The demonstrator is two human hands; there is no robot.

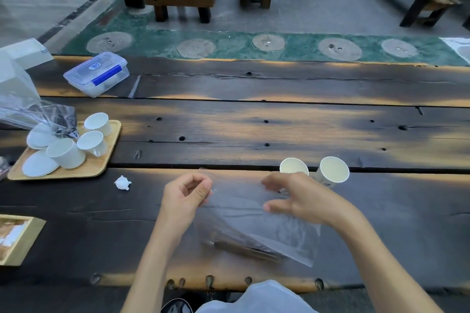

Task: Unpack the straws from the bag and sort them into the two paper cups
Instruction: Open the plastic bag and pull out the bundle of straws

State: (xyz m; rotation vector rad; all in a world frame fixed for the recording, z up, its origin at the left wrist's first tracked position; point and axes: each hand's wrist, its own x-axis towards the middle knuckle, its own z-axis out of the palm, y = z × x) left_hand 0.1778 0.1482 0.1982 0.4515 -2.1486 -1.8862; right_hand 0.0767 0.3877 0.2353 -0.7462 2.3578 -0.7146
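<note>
Here, item by item, is what is lying before you. Bag (256, 213): clear plastic, raised off the dark wooden table (254, 122) at its top edge and sagging toward you. Your left hand (187, 194) is pinching the bag's upper left corner between thumb and curled fingers. Your right hand (300, 198) is holding the upper right edge, fingers spread loosely over the film; how firmly it is gripping cannot be told. Straws (244, 248): dark brown, bundled inside the bag at its lower end, lying slanted near the table's front edge. Paper cups: two, white, standing side by side just beyond your right hand, the left cup (293, 165) partly hidden by your fingers, the right cup (333, 169) leaning a little. Wooden tray (101, 162): sitting at far left, carrying small white cups and lids. Crumpled white scrap (122, 182): lying near the tray. Lidded plastic box (98, 73): resting at the back left.
</note>
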